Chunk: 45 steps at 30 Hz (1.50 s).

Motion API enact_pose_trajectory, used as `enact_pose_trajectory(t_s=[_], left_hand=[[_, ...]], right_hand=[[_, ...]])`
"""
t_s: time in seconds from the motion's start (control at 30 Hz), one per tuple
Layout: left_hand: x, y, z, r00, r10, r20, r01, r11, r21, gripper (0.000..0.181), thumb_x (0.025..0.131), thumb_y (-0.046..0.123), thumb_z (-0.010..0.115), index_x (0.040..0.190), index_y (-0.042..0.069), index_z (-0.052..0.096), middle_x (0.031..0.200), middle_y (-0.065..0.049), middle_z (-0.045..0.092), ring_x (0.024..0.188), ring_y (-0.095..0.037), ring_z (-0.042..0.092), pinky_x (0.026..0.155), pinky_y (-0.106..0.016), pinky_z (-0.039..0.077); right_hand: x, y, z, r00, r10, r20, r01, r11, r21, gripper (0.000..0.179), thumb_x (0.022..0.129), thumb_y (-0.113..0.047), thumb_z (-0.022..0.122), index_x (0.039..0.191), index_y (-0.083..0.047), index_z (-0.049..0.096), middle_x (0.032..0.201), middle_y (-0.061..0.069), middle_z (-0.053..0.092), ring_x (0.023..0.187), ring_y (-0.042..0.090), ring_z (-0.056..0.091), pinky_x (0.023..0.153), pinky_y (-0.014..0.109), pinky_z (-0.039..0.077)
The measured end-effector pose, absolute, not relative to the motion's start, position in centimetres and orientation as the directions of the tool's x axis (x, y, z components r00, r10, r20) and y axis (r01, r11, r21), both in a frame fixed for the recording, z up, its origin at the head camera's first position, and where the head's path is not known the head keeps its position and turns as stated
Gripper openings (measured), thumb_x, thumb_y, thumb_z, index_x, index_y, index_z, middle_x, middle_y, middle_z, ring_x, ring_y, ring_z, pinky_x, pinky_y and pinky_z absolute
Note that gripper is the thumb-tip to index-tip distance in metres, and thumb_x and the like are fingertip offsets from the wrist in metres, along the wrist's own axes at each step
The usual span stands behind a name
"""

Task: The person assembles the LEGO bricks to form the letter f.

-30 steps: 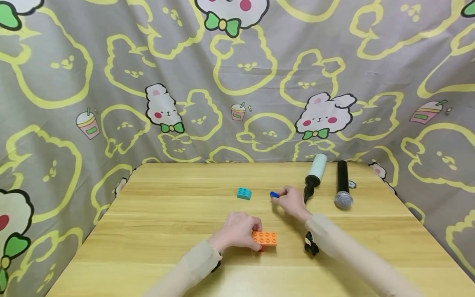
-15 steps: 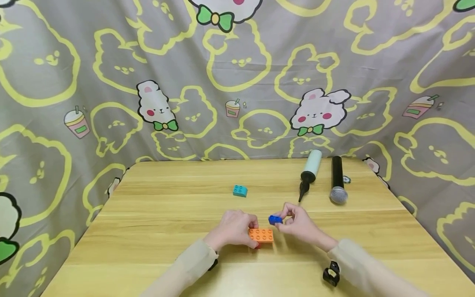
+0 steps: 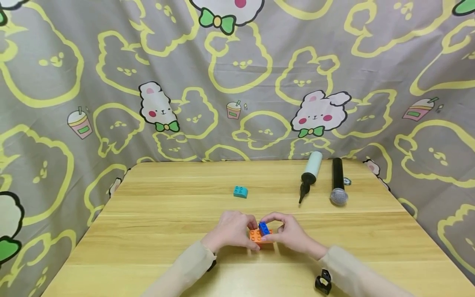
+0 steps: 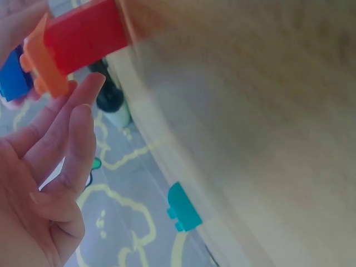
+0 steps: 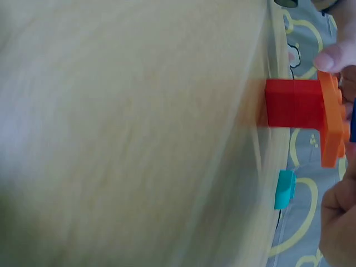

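In the head view my left hand point(image 3: 231, 231) grips an orange studded brick point(image 3: 255, 236) by its left end, thumb in front and fingers behind. Under the orange brick is a red brick stack point(image 5: 293, 103), which the right wrist view shows upright on the table. My right hand point(image 3: 293, 235) pinches a small blue brick point(image 3: 264, 228) between thumb and forefinger, right over the orange brick's studs. Whether the blue brick is pressed fully down cannot be told. In the left wrist view the blue brick point(image 4: 14, 78) is at the orange brick's point(image 4: 47, 61) studded side.
A teal brick with a curved end point(image 3: 240, 192) lies farther back on the wooden table point(image 3: 167, 206). At the back right are a hand pump point(image 3: 311, 167) with a black nozzle and a black microphone point(image 3: 338, 177). A patterned curtain point(image 3: 237, 74) hangs behind the table.
My right hand has brought the blue brick from near the pump toward me and left, onto the orange brick's top, turning it on the way. The left hand keeps its grip.
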State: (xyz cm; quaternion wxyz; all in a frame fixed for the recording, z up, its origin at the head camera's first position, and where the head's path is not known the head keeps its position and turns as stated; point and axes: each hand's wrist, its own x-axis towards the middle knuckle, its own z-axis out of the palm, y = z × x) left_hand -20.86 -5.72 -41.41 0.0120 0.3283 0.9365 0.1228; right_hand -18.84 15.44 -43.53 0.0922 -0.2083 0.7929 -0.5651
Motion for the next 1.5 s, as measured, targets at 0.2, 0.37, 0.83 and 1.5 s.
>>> enact_pose_trajectory(t_s=[0.2,0.37,0.83,1.5], left_hand=[[-20.9,-6.2,-41.2,-0.789,0.606,0.100,0.611,0.756,0.237,0.034,0.064,0.053,0.081,0.084,0.029,0.068,0.082,0.021,0.070,0.059,0.002,0.046,0.056,-0.021,0.031],[-20.9,-6.3,-41.3,-0.783,0.610,0.120,0.619,0.745,0.250,0.032,0.064,0.052,0.081,0.082,0.029,0.068,0.077,0.021,0.068,0.055,0.003,0.044,0.053,-0.021,0.030],[-20.9,-6.2,-41.3,-0.780,0.609,0.147,0.625,0.742,0.243,0.032,0.063,0.052,0.081,0.079,0.027,0.069,0.070,0.017,0.067,0.049,0.001,0.040,0.048,-0.021,0.029],[-20.9,-6.3,-41.2,-0.772,0.608,0.186,0.636,0.738,0.226,0.030,0.062,0.054,0.081,0.075,0.028,0.074,0.063,0.020,0.064,0.048,0.001,0.035,0.046,-0.021,0.025]], right_hand=[[-18.6,14.7,-43.9,-0.915,-0.376,0.145,-0.283,0.343,-0.895,0.037,0.071,-0.022,0.084,0.103,-0.013,0.068,0.103,0.010,0.069,0.039,-0.003,0.031,0.038,0.013,0.028],[-18.4,14.2,-44.0,-0.905,-0.366,0.214,-0.358,0.390,-0.848,0.035,0.070,-0.025,0.084,0.098,-0.012,0.068,0.096,0.008,0.071,0.038,-0.005,0.032,0.038,0.016,0.029],[-18.4,14.0,-43.6,-0.827,-0.425,0.368,-0.561,0.592,-0.578,0.032,0.069,-0.034,0.084,0.092,-0.017,0.070,0.086,-0.007,0.071,0.051,-0.005,0.037,0.048,0.016,0.034],[-18.8,13.2,-41.3,-0.812,-0.513,0.278,-0.582,0.690,-0.430,0.037,0.062,-0.037,0.087,0.088,-0.015,0.073,0.082,-0.006,0.072,0.063,-0.001,0.049,0.055,0.017,0.039]])
